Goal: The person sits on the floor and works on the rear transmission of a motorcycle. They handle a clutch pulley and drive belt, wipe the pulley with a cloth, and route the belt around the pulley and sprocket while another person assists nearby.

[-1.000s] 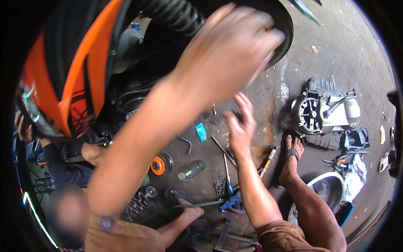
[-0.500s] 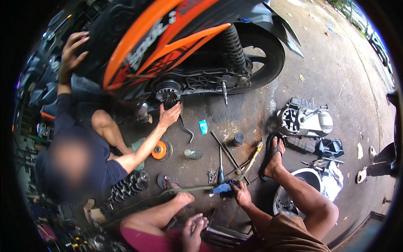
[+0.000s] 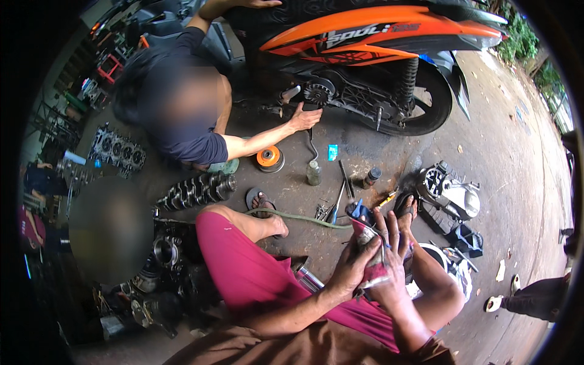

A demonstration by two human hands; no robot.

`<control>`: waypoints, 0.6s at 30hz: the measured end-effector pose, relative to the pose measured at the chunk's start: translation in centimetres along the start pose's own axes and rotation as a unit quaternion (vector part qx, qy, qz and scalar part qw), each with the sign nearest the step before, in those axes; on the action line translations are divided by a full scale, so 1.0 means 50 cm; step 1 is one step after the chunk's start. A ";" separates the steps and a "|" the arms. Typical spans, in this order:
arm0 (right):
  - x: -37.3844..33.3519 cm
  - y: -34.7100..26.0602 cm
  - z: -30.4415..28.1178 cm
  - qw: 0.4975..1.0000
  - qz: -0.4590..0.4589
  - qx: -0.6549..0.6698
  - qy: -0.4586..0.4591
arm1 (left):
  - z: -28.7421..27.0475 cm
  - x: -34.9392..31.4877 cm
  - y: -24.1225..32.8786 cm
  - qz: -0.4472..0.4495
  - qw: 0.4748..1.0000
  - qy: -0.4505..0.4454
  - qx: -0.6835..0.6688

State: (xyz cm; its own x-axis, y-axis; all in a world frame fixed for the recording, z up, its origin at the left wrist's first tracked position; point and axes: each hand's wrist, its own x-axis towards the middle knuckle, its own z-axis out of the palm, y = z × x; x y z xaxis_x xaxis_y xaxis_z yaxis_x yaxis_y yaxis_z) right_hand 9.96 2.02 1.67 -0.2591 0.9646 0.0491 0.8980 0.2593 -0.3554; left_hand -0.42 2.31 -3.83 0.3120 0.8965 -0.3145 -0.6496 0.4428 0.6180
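Note:
In front of my lap a crumpled pink-and-grey rag (image 3: 376,275) is held by my left hand (image 3: 348,267), closed on it with the thumb on top. My right hand (image 3: 394,258) is against the rag's right side, its fingers stretched up and a little apart. Just beyond the fingers is a blue wrapped piece (image 3: 359,210), partly hidden. Towards it runs a green hose (image 3: 304,219) along the ground. A co-worker's hand (image 3: 306,117) touches the area beneath the finned fan (image 3: 318,92) on an orange-and-black scooter (image 3: 365,52).
An orange-rimmed round part (image 3: 268,157), a glass jar (image 3: 313,173), a dark jar (image 3: 371,176), and a blue packet (image 3: 333,152) are on the ground ahead. An engine cover (image 3: 456,198) lies right, a crankshaft (image 3: 198,191) left. Another person's legs (image 3: 535,298) are far right.
My right hand has left the blue-wrapped hose end and come up to my lap. Both hands now meet at the rag. The view has shifted, placing the co-worker and scooter further right.

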 end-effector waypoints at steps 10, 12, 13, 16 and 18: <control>-0.024 -0.083 -0.033 0.981 -0.191 -0.012 0.031 | -0.076 -0.034 0.039 -0.067 0.971 0.064 -0.220; -0.044 -0.075 -0.054 0.981 -0.190 0.023 0.034 | -0.067 -0.011 0.078 -0.128 0.929 -0.035 -0.346; -0.055 -0.070 -0.065 0.967 -0.217 0.090 0.097 | -0.066 0.000 0.115 -0.202 0.916 -0.076 -0.337; -0.071 -0.052 -0.082 0.831 -0.147 0.504 0.187 | -0.046 0.011 0.206 -0.051 0.974 -0.079 -0.206; -0.057 -0.041 -0.072 0.438 0.028 0.878 0.193 | -0.014 -0.003 0.197 -0.005 0.986 -0.066 -0.156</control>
State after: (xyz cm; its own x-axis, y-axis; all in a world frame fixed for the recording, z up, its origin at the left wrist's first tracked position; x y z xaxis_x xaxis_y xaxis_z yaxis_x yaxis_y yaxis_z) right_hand 10.14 -1.07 5.61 0.1287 0.9913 0.0284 -0.8455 0.1247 -0.5193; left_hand -7.37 6.54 1.80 0.3942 0.8946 -0.2102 -0.8206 0.4457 0.3577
